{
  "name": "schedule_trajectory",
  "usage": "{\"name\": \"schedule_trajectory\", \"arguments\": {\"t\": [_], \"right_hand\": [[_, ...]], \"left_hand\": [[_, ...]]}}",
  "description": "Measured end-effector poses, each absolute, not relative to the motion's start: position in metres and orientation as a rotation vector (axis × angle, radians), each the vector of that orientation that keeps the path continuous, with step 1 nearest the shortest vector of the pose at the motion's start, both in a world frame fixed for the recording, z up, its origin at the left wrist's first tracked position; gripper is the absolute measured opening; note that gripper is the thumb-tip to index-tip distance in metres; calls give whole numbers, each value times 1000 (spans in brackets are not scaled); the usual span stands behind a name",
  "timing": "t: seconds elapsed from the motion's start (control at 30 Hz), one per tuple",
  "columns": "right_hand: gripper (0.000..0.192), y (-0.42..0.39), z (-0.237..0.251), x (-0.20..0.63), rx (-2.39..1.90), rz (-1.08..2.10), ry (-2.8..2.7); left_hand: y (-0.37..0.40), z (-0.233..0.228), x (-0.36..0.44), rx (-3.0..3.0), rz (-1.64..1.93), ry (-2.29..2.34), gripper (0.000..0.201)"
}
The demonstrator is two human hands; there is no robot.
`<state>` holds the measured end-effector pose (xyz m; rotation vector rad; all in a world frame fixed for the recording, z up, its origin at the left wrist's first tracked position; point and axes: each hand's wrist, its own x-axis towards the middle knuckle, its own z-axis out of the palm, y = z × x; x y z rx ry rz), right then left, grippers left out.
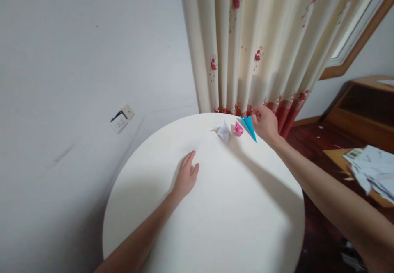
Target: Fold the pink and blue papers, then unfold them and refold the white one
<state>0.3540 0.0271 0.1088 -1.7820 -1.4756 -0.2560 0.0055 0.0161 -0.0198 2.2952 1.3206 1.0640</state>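
My left hand (pixel 185 175) lies on the white round table (pixel 209 224), its fingers stretched out and holding nothing. Over the far right edge, my right hand (pixel 265 122) has its fingers curled together, right beside a blue folded paper airplane (pixel 249 128). Whether the fingertips pinch anything, or touch the airplane, I cannot make out. The airplane's point faces toward me. Just left of it sits a small pink folded paper piece (pixel 238 129). Further left stands a white origami crane (pixel 224 132) near the table's far edge.
A cream curtain with red flowers (pixel 246 51) hangs behind the table. The wall on the left carries a socket (pixel 119 123). Right of the table, papers (pixel 374 170) lie on a low wooden surface, with a wooden cabinet (pixel 360 105) farther back.
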Motion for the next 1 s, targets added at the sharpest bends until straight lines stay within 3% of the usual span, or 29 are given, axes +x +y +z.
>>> {"name": "schedule_trajectory", "arguments": {"t": [0.13, 0.33, 0.67, 1.0], "right_hand": [[40, -15, 97, 286, -1458, -180, -1744], [55, -40, 41, 220, -1368, -21, -2063], [59, -41, -25, 198, -1667, 198, -2287], [58, -41, -28, 198, -1643, 168, -2289]], "left_hand": [[7, -5, 7, 2488, 867, 1395, 60], [-13, 6, 18, 2659, 671, 1443, 63], [-22, -24, 16, 2762, 211, 1549, 60], [-22, -26, 14, 2767, 237, 1541, 60]]}}
